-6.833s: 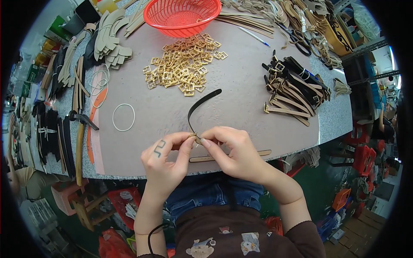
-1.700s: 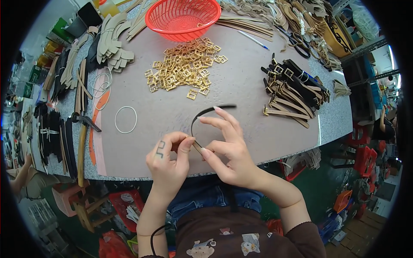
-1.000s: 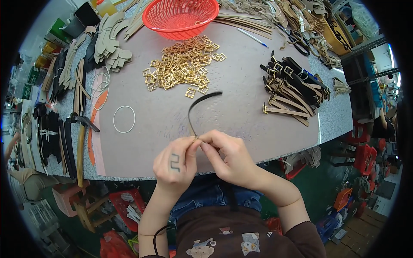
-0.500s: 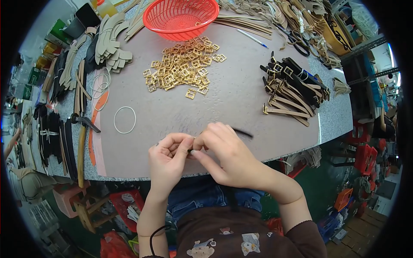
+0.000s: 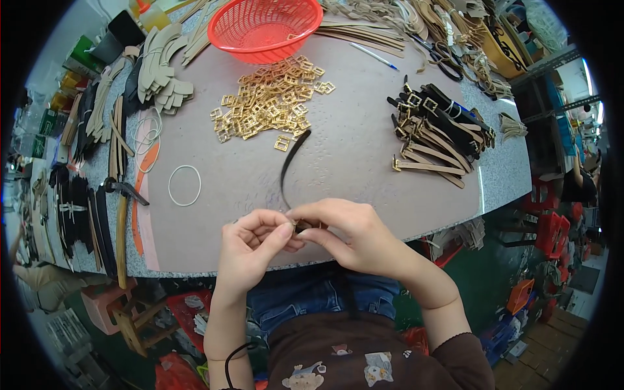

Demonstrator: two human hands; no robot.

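Worktable: grey-topped, crowded round its sides. Everything on it sits slightly further left in view than half a second ago, the whole outlook having shifted together.

Red plastic basket, far side, in the same spot relative to its neighbours; gold buckle heap spread just in front of it. To the right, a pile of buckled straps, black and tan, lying as before.

Right hand, near edge: thumb and forefinger clamped on the lower end of the black strap. Left hand facing it, thumb and curled fingers pinched on that same end, palm side more in sight. Fingertips of the two nearly meet; I cannot tell what small part sits between them.

The strap itself: half a second earlier its tip poked out beyond the right hand, blurred. Now it rises from between the hands in a curve, tip near the heap's front edge.

White elastic loop, left, flat, unmoved. Smallest noted: lone gold buckle, at the heap's front, beside the strap tip.
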